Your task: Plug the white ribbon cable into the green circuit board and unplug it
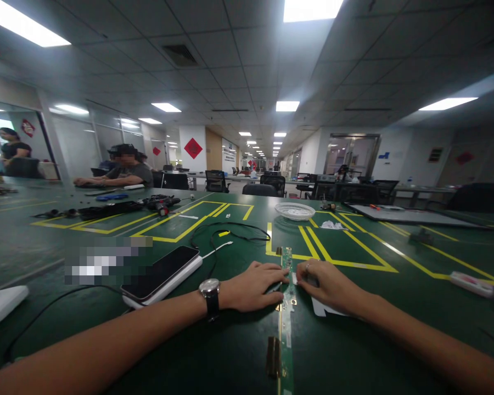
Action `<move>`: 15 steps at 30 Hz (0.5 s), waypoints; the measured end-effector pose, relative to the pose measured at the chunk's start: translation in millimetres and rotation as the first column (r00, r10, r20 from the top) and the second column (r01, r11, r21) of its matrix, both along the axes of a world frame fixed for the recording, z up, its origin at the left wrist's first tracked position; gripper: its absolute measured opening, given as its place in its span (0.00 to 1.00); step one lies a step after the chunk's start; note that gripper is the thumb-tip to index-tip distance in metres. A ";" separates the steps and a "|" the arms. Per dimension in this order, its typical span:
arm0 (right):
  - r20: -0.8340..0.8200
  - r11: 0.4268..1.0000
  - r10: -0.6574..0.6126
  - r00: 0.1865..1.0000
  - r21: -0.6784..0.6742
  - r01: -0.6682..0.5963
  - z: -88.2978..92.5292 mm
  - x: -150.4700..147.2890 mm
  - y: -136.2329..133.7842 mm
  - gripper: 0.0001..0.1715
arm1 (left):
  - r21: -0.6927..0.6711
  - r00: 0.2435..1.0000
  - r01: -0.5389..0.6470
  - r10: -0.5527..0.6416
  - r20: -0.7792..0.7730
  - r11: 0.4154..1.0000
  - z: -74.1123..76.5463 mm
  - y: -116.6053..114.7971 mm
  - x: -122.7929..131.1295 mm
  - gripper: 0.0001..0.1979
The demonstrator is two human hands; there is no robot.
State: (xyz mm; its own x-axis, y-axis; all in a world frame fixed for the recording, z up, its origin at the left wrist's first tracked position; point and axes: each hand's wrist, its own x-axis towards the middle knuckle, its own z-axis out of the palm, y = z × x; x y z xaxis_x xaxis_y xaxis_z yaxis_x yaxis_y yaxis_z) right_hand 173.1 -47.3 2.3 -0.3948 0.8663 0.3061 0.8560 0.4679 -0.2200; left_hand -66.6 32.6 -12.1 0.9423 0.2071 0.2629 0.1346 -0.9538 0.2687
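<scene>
A long, narrow green circuit board (pixel 287 321) lies on the dark green table, running away from me. My left hand (pixel 251 288), with a watch (pixel 209 291) on its wrist, holds the board from the left; the fingertips rest on it and the thumb is at its edge. At the board's right edge my right hand (pixel 327 285) has its fingers curled in a pinch. A small white piece (pixel 295 278) shows beside those fingertips; whether they grip it is hard to see. Partly under my right hand lies a white sheet (pixel 325 310). A brown flex connector (pixel 273 356) sticks out at the board's near left.
To the left, a phone (pixel 164 271) rests on a white box, with a black cable (pixel 230 225) beyond. A white basket (pixel 295 211) and crumpled paper (pixel 331 225) stand farther back. Yellow tape (pixel 354 266) marks the table. A person (pixel 125 167) sits at the far left.
</scene>
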 end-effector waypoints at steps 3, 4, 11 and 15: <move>0.002 1.000 0.029 1.000 -0.002 -0.029 1.1 0.5 0.6 0.06 | -0.011 1.000 0.007 -0.007 -0.015 1.000 0.3 1.1 -0.2 0.20; 0.000 0.999 0.035 0.999 -0.003 -0.035 0.5 1.1 0.9 0.06 | -0.016 1.000 0.006 -0.006 -0.018 1.000 0.7 0.9 -0.4 0.20; -0.076 0.996 0.089 0.993 -0.024 -0.091 -0.7 11.3 4.1 0.13 | -0.114 0.999 -0.016 0.020 0.033 0.993 4.6 -3.0 -0.9 0.18; -0.074 0.967 0.251 0.965 -0.026 -0.253 -8.2 17.2 9.8 0.21 | -0.229 0.976 -0.098 0.138 0.166 0.968 4.2 -2.1 -0.4 0.17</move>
